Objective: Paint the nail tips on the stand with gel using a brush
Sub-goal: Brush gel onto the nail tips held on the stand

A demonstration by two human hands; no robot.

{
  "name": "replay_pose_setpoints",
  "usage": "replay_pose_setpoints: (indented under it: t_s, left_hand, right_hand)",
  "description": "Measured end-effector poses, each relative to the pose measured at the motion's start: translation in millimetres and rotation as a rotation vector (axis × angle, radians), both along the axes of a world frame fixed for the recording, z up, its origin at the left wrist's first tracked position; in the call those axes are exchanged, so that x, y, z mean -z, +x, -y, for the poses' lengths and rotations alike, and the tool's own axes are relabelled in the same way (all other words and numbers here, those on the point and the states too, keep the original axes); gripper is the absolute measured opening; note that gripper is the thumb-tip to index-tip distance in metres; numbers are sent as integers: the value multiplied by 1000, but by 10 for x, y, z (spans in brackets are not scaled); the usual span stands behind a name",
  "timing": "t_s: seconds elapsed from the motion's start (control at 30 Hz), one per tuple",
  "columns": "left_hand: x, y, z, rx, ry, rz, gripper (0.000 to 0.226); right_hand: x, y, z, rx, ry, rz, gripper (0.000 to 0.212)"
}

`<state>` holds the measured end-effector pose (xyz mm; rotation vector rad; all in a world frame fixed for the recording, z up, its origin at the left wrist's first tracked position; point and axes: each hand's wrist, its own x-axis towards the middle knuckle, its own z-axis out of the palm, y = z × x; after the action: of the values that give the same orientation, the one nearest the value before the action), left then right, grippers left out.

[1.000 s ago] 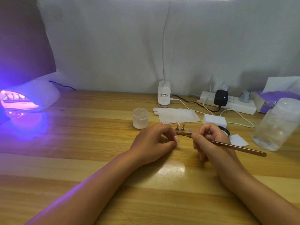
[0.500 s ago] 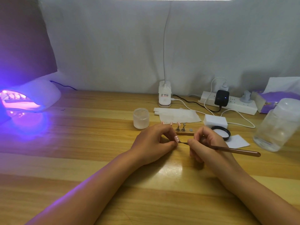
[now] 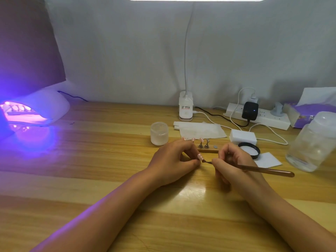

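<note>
My left hand (image 3: 172, 161) pinches a small pink nail tip (image 3: 200, 157) between thumb and fingers, just in front of the wooden stand (image 3: 209, 150). The stand carries metal holders, some topped with pink tips (image 3: 201, 139); my left hand hides part of it. My right hand (image 3: 231, 160) grips a brown brush (image 3: 263, 170) like a pen, handle pointing right. The brush tip touches the held nail tip. An open black-rimmed gel pot (image 3: 249, 150) sits right of the stand.
A lit UV lamp (image 3: 34, 110) glows purple at far left. A frosted jar (image 3: 159, 133), white wipes (image 3: 200, 130), a white block (image 3: 242, 136), a paper square (image 3: 268, 159), a power strip (image 3: 258, 117), a clear plastic container (image 3: 314, 142), a tissue pack (image 3: 309, 113) and a desk lamp base (image 3: 185, 108) crowd the wooden desk (image 3: 109, 160).
My right hand moved left with the brush, bringing its tip from near the stand onto the nail tip in my left hand. My left hand stayed put.
</note>
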<state>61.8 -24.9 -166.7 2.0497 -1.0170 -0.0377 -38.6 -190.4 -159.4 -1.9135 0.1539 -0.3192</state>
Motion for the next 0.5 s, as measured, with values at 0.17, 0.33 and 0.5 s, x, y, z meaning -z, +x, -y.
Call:
replay_pose_setpoints:
  t_s: [0.17, 0.33, 0.5]
  left_hand:
    - [1, -10, -1, -8, -7, -7, 8]
    - [-8, -19, 1, -4, -12, -6, 8]
    - [-14, -27, 4, 2, -19, -9, 8]
  right_hand:
    - [-13, -21, 20, 84, 147, 62, 11]
    - [-65, -44, -26, 68, 143, 115, 25]
    - [-36, -39, -8, 67, 158, 110, 12]
